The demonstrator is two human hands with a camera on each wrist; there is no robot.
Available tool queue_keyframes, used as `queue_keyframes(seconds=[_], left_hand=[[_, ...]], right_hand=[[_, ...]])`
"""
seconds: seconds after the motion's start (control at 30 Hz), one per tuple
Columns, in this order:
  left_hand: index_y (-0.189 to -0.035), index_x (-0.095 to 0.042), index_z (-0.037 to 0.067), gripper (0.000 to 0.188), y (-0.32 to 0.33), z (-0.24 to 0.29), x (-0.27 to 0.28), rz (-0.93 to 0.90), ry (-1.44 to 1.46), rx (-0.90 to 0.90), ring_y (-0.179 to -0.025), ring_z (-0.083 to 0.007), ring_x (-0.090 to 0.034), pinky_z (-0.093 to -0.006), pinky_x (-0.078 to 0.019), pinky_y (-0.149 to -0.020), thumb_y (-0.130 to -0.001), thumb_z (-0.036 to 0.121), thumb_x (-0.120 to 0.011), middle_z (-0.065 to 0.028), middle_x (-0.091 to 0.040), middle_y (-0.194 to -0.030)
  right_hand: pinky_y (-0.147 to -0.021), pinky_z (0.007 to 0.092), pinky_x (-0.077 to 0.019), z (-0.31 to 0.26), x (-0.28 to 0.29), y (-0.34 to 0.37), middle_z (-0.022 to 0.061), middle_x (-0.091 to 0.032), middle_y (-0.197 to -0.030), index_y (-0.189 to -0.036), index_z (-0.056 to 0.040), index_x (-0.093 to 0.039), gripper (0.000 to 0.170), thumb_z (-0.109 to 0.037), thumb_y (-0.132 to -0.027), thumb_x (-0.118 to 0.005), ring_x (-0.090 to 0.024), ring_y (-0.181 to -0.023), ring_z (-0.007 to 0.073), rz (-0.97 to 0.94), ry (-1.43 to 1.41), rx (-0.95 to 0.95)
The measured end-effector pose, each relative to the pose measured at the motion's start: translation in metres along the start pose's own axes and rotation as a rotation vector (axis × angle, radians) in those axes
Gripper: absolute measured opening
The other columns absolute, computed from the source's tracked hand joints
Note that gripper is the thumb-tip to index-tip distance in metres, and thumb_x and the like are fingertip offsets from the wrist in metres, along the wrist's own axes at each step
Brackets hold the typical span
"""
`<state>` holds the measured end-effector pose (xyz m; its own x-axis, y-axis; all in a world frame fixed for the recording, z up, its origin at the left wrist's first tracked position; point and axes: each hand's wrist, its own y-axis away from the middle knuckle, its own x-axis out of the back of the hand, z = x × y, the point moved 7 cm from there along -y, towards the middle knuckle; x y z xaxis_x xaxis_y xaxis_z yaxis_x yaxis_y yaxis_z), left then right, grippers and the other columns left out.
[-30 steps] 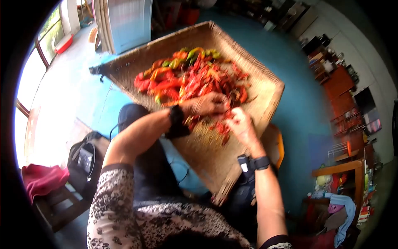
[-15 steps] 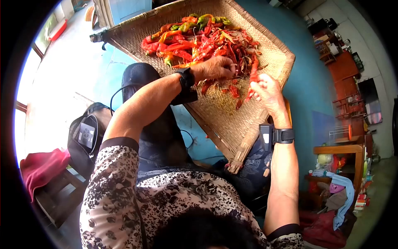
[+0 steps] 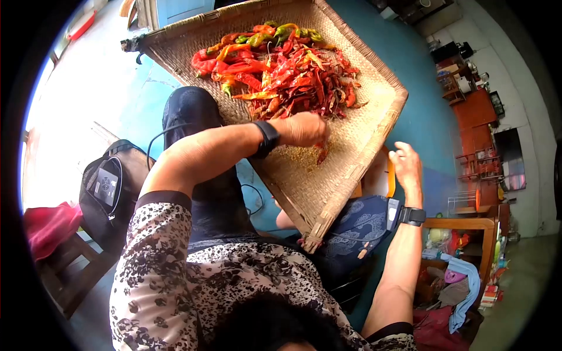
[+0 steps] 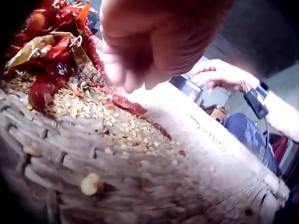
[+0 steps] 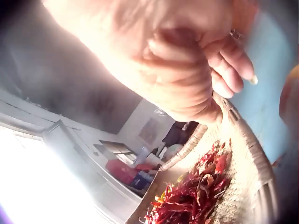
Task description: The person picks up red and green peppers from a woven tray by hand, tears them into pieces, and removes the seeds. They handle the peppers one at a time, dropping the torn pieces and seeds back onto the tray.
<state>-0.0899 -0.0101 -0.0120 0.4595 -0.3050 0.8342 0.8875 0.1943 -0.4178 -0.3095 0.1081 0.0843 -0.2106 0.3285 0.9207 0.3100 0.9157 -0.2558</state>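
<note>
My left hand (image 3: pixel 305 129) is over the near part of a woven tray (image 3: pixel 383 120), its fingers bent down toward the weave. In the left wrist view a dried red chili strip (image 4: pixel 131 105) lies among pale seeds (image 4: pixel 100 122), right under those fingertips. I cannot tell if the fingers pinch any of it. Beyond the hand spreads a heap of dried red chilies (image 3: pixel 298 79), with plumper red peppers (image 3: pixel 243 65) and some green ones. My right hand (image 3: pixel 407 167) is off the tray's right edge, fingers loosely bent, with nothing visible in it.
Below the tray's right edge stands a yellow-rimmed container (image 3: pixel 390 178), partly hidden. The tray rests across the knees. A dark backpack (image 3: pixel 105 190) and a pink cloth (image 3: pixel 52 228) are at left; a wooden chair (image 3: pixel 468 225) with clothes stands at right.
My right hand has moved right, off the tray; the red chili it held half a second ago no longer shows. My left hand has moved slightly nearer, over the seeds and red scraps.
</note>
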Motion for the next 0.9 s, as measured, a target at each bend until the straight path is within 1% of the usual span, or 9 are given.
queue_keyframes(seconds=[0.03,0.13,0.17,0.33,0.37,0.53,0.6,0.73,0.9], left_hand=[[-0.080,-0.059,0.004,0.012,0.002,0.004,-0.007,0.007,-0.119,-0.032,-0.063,-0.0316,-0.064,-0.0422,-0.0515,-0.054,-0.078,0.016,-0.063,-0.0139,-0.061,-0.066],[-0.097,-0.053,0.005,0.019,0.007,0.005,-0.011,-0.045,-0.159,0.020,-0.068,-0.0330,-0.064,-0.0430,-0.0507,-0.055,-0.079,0.010,-0.060,-0.0158,-0.054,-0.092],[-0.096,-0.053,0.006,0.024,0.008,-0.002,-0.016,-0.091,-0.188,0.051,-0.070,-0.0314,-0.062,-0.0415,-0.0498,-0.055,-0.086,0.026,-0.061,-0.0144,-0.049,-0.102],[-0.095,-0.054,0.008,0.017,0.010,-0.006,-0.020,-0.117,-0.233,0.011,-0.078,-0.0284,-0.063,-0.0399,-0.0505,-0.059,-0.084,0.019,-0.059,-0.0116,-0.055,-0.094],[-0.096,-0.055,0.008,0.016,0.009,-0.004,-0.020,-0.126,-0.254,0.020,-0.076,-0.0271,-0.064,-0.0389,-0.0505,-0.057,-0.084,0.018,-0.059,-0.0111,-0.055,-0.094],[-0.110,-0.055,0.005,0.029,0.010,0.004,-0.017,-0.339,-0.383,0.049,-0.064,-0.0197,-0.064,-0.0330,-0.0475,-0.048,-0.082,0.011,-0.054,-0.0076,-0.060,-0.086],[-0.115,-0.053,0.004,0.035,0.009,0.010,-0.007,-0.370,-0.392,0.088,-0.065,-0.0183,-0.064,-0.0317,-0.0470,-0.048,-0.081,0.011,-0.055,-0.0071,-0.061,-0.084],[-0.100,-0.056,0.004,0.022,0.009,0.012,0.021,-0.156,-0.420,0.029,-0.061,-0.0184,-0.062,-0.0323,-0.0481,-0.048,-0.080,0.012,-0.057,-0.0078,-0.056,-0.079],[-0.095,-0.056,0.004,0.018,0.010,-0.005,0.035,-0.167,-0.454,0.184,-0.062,-0.0182,-0.062,-0.0311,-0.0482,-0.048,-0.079,0.012,-0.058,-0.0080,-0.055,-0.079]], right_hand=[[-0.073,0.0364,-0.0540,-0.012,-0.010,-0.002,0.0165,-0.068,-0.094,-0.111,-0.0052,-0.063,0.035,-0.019,-0.079,-0.069,-0.067,-0.082,0.0265,-0.107,-0.066,0.044],[-0.072,0.0277,-0.0515,-0.062,-0.027,-0.009,0.0102,-0.066,-0.086,-0.109,-0.0038,-0.063,0.031,-0.018,-0.081,-0.067,-0.062,-0.075,0.0161,-0.284,-0.120,0.199],[-0.073,0.0284,-0.0517,-0.070,-0.032,-0.012,0.0112,-0.065,-0.086,-0.109,-0.0034,-0.063,0.031,-0.017,-0.082,-0.066,-0.063,-0.076,0.0171,-0.264,-0.118,0.221],[-0.079,0.0332,-0.0523,-0.064,-0.070,-0.055,0.0160,-0.065,-0.103,-0.119,-0.0051,-0.058,0.039,-0.014,-0.082,-0.066,-0.064,-0.092,0.0244,-0.143,-0.083,0.328],[-0.082,0.0347,-0.0522,-0.054,-0.084,-0.069,0.0173,-0.063,-0.109,-0.122,-0.0030,-0.055,0.043,-0.015,-0.082,-0.066,-0.063,-0.096,0.0258,-0.291,-0.115,0.191],[-0.087,0.0377,-0.0502,-0.030,-0.135,-0.131,0.0223,-0.062,-0.110,-0.124,0.0038,-0.050,0.049,-0.021,-0.085,-0.064,-0.063,-0.100,0.0292,-0.338,-0.269,0.013],[-0.085,0.0431,-0.0480,-0.022,-0.144,-0.152,0.0269,-0.063,-0.104,-0.120,0.0023,-0.054,0.045,-0.022,-0.083,-0.064,-0.060,-0.100,0.0397,-0.025,-0.149,0.179],[-0.090,0.0458,-0.0456,-0.023,-0.176,-0.186,0.0279,-0.061,-0.111,-0.127,-0.0004,-0.052,0.048,-0.030,-0.089,-0.057,-0.058,-0.104,0.0417,-0.126,-0.035,0.027],[-0.088,0.0441,-0.0468,-0.055,-0.193,-0.174,0.0270,-0.063,-0.107,-0.123,-0.0002,-0.054,0.041,-0.019,-0.086,-0.056,-0.060,-0.103,0.0405,-0.194,-0.181,0.085]])
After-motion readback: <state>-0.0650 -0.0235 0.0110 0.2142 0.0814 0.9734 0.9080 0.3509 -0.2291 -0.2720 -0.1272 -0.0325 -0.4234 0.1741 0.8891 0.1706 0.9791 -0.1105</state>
